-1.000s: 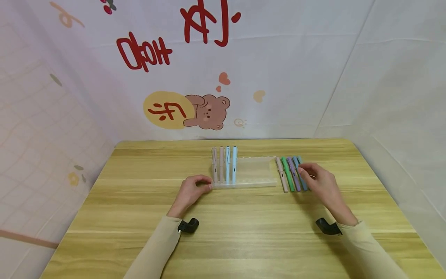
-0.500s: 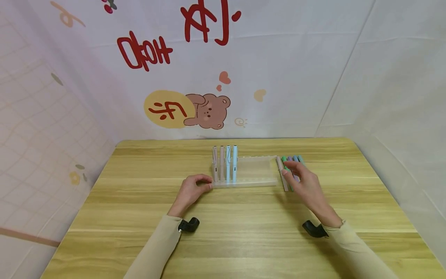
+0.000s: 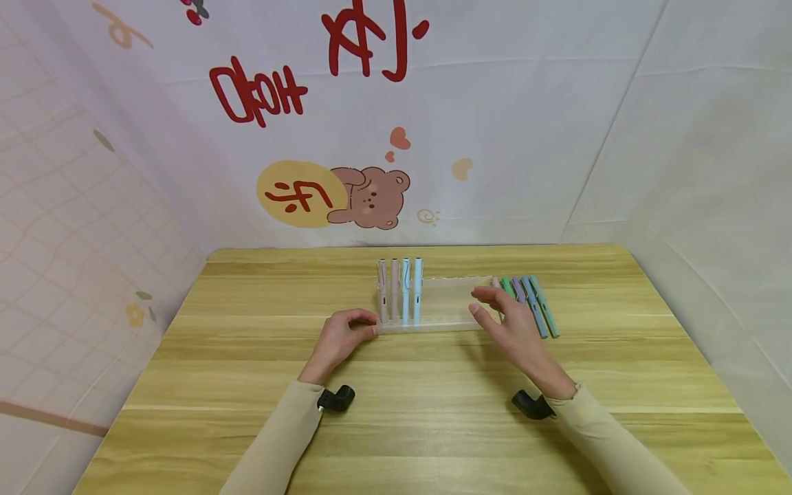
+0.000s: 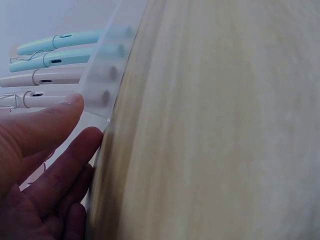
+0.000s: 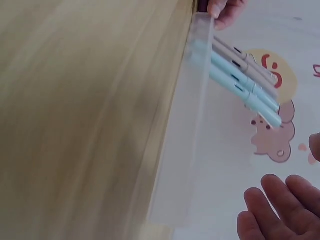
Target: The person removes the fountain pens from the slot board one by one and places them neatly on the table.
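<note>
A clear pen stand [image 3: 452, 326] sits toward the back of the table. Two greyish-pink pens [image 3: 394, 292] and two light-blue pens [image 3: 417, 292] stand in its left half, caps up. My left hand [image 3: 339, 338] pinches the stand's left front corner; the left wrist view shows the thumb [image 4: 47, 125] on its front strip. My right hand [image 3: 512, 333] hovers before the stand's right end, fingers spread and holding nothing. Beside it lie several loose pens: a mostly covered pale pink one, a green pen [image 3: 507, 284], a purple pen [image 3: 518, 289], a blue pen [image 3: 535, 308] and a teal pen [image 3: 546, 308].
The wood-grain table [image 3: 408, 419] stretches in front of both forearms. Behind it hangs a white cloth backdrop [image 3: 526, 124] with red characters and a printed bear [image 3: 374, 199]. More pale cloth encloses the left and right sides.
My right hand has moved left from above the loose pens to the stand's right end, uncovering the blue and teal pens. My left hand and the standing pens have stayed put.
</note>
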Available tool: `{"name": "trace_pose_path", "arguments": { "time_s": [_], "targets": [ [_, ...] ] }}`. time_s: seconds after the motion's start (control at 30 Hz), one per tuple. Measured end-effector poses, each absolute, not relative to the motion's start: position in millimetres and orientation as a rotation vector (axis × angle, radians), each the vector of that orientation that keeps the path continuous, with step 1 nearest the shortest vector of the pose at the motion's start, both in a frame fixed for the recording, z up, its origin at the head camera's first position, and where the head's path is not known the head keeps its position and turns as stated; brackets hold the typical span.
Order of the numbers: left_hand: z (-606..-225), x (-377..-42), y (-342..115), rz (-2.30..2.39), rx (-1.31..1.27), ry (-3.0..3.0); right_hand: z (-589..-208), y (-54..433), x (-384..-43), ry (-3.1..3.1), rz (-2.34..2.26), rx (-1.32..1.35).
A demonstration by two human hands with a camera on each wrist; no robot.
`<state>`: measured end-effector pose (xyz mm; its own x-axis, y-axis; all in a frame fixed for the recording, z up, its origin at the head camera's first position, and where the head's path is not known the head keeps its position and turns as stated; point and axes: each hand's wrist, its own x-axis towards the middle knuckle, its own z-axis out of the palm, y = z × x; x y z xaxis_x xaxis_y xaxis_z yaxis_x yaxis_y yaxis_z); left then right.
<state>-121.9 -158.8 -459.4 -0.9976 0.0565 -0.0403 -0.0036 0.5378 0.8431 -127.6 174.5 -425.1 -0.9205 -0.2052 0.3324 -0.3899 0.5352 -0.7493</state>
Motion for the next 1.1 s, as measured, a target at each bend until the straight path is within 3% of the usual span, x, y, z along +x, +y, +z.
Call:
{"name": "trace_pose_path", "arguments": {
  "time_s": [1.1],
  "targets": [
    [-456.9,-119.4,-157.8,1.496,0.047,2.697,-444.2,102.3,-149.0,-2.662,1.476,0.485]
  ]
}}
